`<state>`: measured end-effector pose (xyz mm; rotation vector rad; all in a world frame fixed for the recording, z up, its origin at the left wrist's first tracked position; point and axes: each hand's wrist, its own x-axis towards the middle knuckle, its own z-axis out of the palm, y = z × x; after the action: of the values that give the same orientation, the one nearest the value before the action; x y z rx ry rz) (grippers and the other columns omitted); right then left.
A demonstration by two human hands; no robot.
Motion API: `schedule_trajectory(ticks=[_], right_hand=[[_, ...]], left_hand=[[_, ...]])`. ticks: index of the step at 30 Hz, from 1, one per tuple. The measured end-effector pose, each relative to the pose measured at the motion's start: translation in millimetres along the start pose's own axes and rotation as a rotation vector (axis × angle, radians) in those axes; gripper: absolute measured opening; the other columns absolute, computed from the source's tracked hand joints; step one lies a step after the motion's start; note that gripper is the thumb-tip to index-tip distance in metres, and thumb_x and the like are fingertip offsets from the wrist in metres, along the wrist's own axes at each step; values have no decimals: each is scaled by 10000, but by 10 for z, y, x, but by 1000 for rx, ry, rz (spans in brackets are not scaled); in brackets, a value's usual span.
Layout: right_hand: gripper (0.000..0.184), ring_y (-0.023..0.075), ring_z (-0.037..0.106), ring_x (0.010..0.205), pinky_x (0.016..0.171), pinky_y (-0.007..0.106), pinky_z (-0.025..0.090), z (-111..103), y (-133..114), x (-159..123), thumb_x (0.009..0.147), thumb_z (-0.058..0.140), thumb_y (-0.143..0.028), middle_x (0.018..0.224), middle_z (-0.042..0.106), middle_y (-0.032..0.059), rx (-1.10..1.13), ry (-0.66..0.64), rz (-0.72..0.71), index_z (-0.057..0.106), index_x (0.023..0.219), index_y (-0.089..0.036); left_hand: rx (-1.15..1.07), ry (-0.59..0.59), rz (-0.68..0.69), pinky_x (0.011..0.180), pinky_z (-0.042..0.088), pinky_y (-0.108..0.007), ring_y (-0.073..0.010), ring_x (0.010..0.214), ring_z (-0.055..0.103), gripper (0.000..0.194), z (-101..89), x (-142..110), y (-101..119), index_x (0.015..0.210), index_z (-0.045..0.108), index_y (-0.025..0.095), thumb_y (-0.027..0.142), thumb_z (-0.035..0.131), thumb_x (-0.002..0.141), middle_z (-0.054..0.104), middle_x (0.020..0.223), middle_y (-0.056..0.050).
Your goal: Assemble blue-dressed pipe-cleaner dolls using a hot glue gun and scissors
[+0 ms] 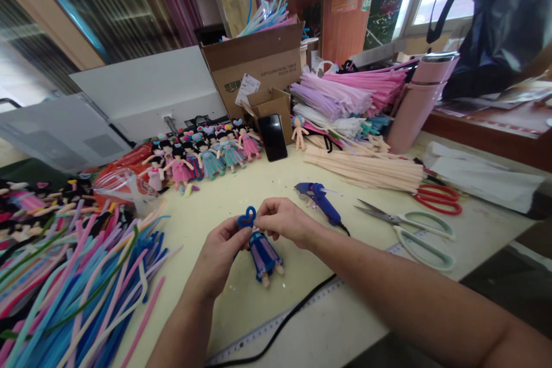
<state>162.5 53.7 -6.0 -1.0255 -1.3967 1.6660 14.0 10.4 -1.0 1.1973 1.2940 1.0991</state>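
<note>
A small pipe-cleaner doll in a blue and purple dress lies low over the table, legs toward me. At its head end stands a blue pipe cleaner bent into a heart. My left hand is closed, thumb and forefinger pinching at the heart's base. Close beside it, my right hand is pinched shut at the heart's right edge, above the dress. Its fingertips cover what they hold, and the doll's head and arms are largely hidden. Beyond my right hand lies a blue glue gun.
Scissors with pale green handles and red-handled scissors lie at right. Loose pipe cleaners crowd the left. Finished dolls, a phone and a cardboard box stand behind. A black cable crosses the front by a ruler.
</note>
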Motion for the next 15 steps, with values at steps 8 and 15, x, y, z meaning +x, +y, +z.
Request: schedule_trajectory(ticks=[8, 15], right_hand=[[92, 47, 429, 426, 385, 149, 323, 3, -43, -9, 608, 549, -69, 484, 506, -59, 11, 15, 12, 517, 596, -154], [87, 47, 421, 422, 391, 153, 321, -8, -49, -9, 605, 537, -75, 484, 498, -63, 15, 9, 10, 512, 598, -158]], left_hand=[[-74, 2, -40, 535, 331, -219, -86, 550, 413, 207, 6, -10, 3, 815, 684, 154, 255, 726, 639, 567, 602, 36], [-147, -19, -78, 534, 329, -209, -74, 529, 399, 233, -1, 3, 0, 813, 685, 143, 260, 738, 619, 559, 588, 40]])
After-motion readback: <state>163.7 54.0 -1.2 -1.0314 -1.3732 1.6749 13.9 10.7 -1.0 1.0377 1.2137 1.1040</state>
